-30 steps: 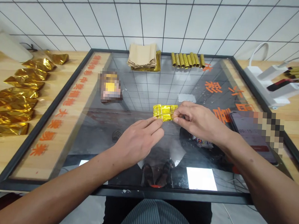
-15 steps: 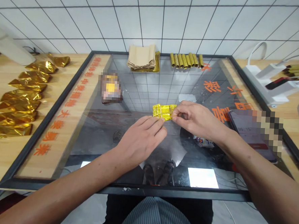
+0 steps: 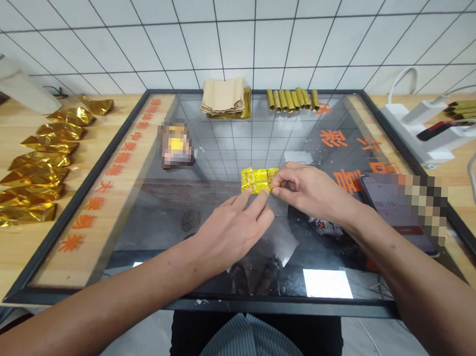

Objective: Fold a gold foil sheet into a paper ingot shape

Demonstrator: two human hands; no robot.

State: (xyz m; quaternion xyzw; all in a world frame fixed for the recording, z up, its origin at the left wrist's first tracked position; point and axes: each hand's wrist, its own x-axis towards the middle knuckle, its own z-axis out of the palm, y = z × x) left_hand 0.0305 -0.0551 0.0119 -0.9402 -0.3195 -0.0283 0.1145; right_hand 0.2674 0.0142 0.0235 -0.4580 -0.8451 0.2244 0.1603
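A small creased piece of gold foil paper (image 3: pixel 257 180) lies on the glass top in front of me. My right hand (image 3: pixel 302 190) pinches its right end between thumb and bent fingers. At the near edge of the foil, my left hand (image 3: pixel 241 221) reaches in with index and middle fingers stretched and apart. Those fingertips touch or nearly touch the foil, and nothing is gripped in that hand.
Behind stand a stack of brown paper sheets (image 3: pixel 222 96) and several gold rolled tubes (image 3: pixel 293 100). Folded gold foil pieces (image 3: pixel 41 160) line the left side. A blurred box (image 3: pixel 176 146), a phone (image 3: pixel 399 214) and a white power strip (image 3: pixel 418 135) lie around.
My left hand's index and middle fingers have spread apart and slid slightly right along the foil's near edge. My right hand keeps its pinch. The view has shifted a little.
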